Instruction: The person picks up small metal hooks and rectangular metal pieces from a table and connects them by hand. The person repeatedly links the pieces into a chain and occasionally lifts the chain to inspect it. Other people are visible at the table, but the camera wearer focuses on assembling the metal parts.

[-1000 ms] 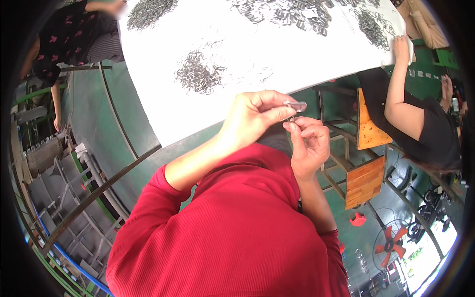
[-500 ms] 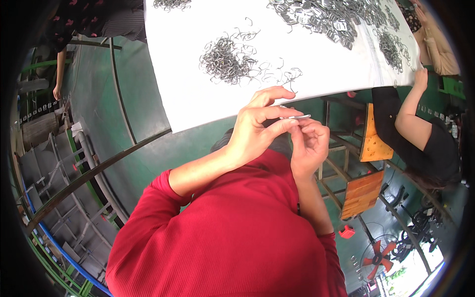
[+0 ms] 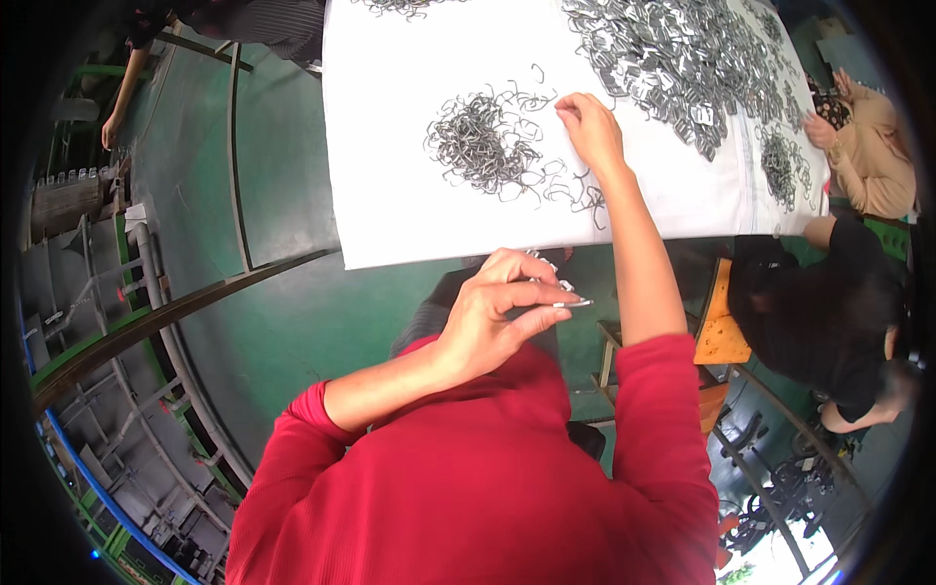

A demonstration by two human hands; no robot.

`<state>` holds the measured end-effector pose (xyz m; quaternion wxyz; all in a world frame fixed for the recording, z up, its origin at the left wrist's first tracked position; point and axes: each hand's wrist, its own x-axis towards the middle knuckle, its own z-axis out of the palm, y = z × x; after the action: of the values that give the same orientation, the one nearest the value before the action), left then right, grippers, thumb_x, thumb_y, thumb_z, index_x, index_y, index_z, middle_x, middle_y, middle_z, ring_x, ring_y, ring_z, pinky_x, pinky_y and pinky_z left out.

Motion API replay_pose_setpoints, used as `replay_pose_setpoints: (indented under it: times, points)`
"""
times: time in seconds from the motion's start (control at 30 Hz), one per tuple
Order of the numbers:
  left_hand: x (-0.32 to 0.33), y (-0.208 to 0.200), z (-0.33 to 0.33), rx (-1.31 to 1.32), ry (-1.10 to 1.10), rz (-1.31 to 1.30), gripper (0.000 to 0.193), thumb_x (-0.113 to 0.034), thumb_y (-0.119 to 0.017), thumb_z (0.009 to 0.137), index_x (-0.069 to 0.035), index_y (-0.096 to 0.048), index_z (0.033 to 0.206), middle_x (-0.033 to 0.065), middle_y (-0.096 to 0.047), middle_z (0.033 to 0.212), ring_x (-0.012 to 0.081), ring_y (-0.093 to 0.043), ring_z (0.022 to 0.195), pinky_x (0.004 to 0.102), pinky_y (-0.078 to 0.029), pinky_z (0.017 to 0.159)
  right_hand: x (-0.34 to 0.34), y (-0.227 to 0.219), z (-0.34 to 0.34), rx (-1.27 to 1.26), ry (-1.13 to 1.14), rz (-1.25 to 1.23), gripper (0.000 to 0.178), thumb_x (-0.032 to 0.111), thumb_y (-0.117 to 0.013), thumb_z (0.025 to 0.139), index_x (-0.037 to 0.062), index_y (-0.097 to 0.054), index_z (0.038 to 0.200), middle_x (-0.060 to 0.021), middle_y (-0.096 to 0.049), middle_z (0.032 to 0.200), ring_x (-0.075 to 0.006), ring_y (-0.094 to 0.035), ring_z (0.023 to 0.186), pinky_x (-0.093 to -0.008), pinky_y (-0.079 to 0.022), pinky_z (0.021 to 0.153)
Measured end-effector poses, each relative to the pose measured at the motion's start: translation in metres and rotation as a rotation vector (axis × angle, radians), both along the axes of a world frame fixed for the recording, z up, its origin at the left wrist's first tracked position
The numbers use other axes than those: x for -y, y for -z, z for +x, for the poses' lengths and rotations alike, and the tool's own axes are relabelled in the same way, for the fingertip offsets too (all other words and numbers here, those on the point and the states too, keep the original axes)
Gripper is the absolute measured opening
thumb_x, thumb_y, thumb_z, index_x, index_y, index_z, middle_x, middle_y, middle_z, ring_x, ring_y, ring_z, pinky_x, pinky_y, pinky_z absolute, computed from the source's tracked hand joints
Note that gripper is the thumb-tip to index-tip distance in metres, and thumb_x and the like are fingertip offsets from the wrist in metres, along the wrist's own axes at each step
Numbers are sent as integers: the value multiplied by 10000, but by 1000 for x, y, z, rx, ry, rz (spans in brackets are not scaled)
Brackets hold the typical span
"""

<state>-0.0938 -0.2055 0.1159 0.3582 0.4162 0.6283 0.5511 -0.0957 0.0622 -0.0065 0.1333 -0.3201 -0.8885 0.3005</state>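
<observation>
My left hand [image 3: 497,310] is closed in front of my body, just off the table's near edge. Between its thumb and index finger it pinches a small flat silver metal piece [image 3: 575,303], like a buckle; more silver bits show between its other fingers. Out over the white-covered table [image 3: 390,219] reaches my right hand [image 3: 592,135], its thumb and fingertips brought together. Anything in that pinch is too small to make out. Just left of it lies a loose pile of bent dark wire pieces [image 3: 478,144], with strays around it.
A large heap of small flat metal pieces [image 3: 673,68] covers the table's far right. Smaller wire piles [image 3: 780,168] lie beyond. Co-workers sit at the right, one in black [image 3: 819,312], one in beige [image 3: 873,161]. A wooden stool [image 3: 723,317] stands right of me.
My right hand has left my left hand and moved forward over the table, beside the wire pile. The left hand keeps its pinch on the metal piece. The view has shifted.
</observation>
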Motion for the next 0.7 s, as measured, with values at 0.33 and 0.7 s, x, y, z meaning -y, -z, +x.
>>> replay_pose_setpoints:
  times: [0.33,0.7]
  points:
    - [8,7,-2,114,-21,-35,182,-68,-714,758,-100,-719,937,21,-585,879,161,-529,857,290,-464,717,-31,-11,-58,550,-274,52,176,205,-716,722,116,-672,867,-53,-672,811,-211,-633,800,-336,-476,711]
    - [7,10,-6,151,3,-70,177,-53,-694,783,-74,-714,958,54,-609,914,139,-585,784,263,-491,675,-18,6,-77,456,-353,188,173,226,-635,808,76,-664,888,-128,-649,968,-305,-627,905,-404,-486,780]
